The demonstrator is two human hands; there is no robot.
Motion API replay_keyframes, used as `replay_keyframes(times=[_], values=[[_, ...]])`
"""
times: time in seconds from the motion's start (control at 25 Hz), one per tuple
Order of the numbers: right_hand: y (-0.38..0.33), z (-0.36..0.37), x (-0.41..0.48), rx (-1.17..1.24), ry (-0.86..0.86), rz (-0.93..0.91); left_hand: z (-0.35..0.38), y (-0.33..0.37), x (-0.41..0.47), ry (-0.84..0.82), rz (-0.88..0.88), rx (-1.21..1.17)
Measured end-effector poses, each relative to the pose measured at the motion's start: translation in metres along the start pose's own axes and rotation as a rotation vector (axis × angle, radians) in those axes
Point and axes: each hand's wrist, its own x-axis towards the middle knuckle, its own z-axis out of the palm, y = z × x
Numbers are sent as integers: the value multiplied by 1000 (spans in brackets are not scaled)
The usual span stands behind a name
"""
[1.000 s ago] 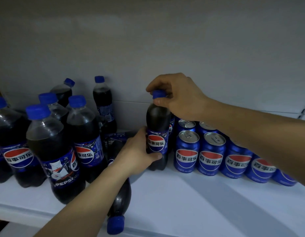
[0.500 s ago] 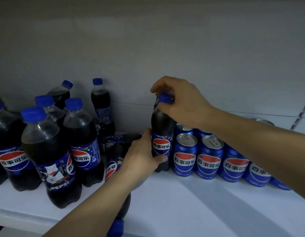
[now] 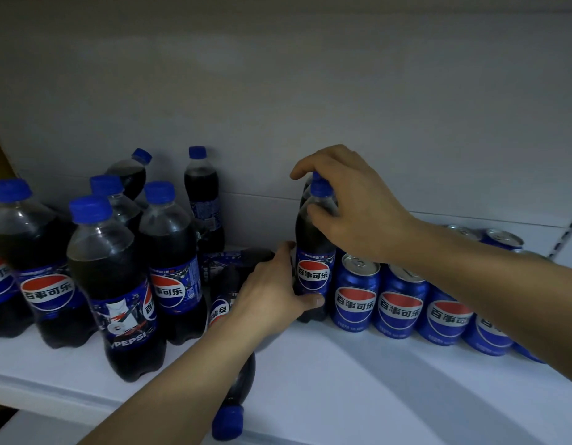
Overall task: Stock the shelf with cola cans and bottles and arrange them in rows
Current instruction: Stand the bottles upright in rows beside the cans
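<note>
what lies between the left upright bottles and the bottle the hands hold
A front toppled bottle and a rear toppled bottle, partly behind the left forearm; head view.

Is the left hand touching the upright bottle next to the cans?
Touching. The head view shows the left hand wrapped around the upright bottle at its label, thumb pressed across the front.

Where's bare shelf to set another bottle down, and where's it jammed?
Free: shelf between the can row and the front edge, right of the lying bottles. Thin strip ahead of the bottle cluster. Jammed: gap between that cluster and the upright bottle held by left hand and right hand; the lying bottles fill it.
</note>
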Motion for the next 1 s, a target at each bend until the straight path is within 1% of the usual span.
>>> replay_keyframes(times=[0.08,0.16,0.2,0.28,0.36,0.44,0.48,0.56,0.64,0.72,0.8,0.88,0.92,1.0], values=[[-6,-4,-4,-46,64,-46,-15,-2,-5,43,10,77],[-15,-8,-9,-76,108,-95,-31,-7,-13,89,41,79],[-20,-8,-14,-63,102,-108,-37,-8,-17,105,60,67],[-32,1,-29,4,24,-159,-44,-11,-25,126,121,63],[-43,20,-53,21,-147,-276,-47,-19,-29,160,175,80],[-52,45,-74,-31,-331,-399,-48,-31,-29,163,130,19],[-55,57,-83,-64,-389,-450,-46,-38,-29,146,103,-30],[-62,75,-95,-136,-418,-562,-42,-49,-30,90,83,-126],[-68,85,-104,-218,-397,-668,-37,-53,-33,16,65,-223],[-71,90,-110,-262,-349,-726,-35,-51,-36,-39,67,-269],[-70,87,-112,-237,-288,-729,-35,-45,-36,-72,88,-324],[-65,75,-107,-135,-204,-650,-39,-40,-35,-89,120,-486],[-62,66,-102,-54,-151,-568,-41,-39,-35,-98,136,-595],[-57,44,-85,131,-39,-339,-42,-40,-35,-120,205,-782]])
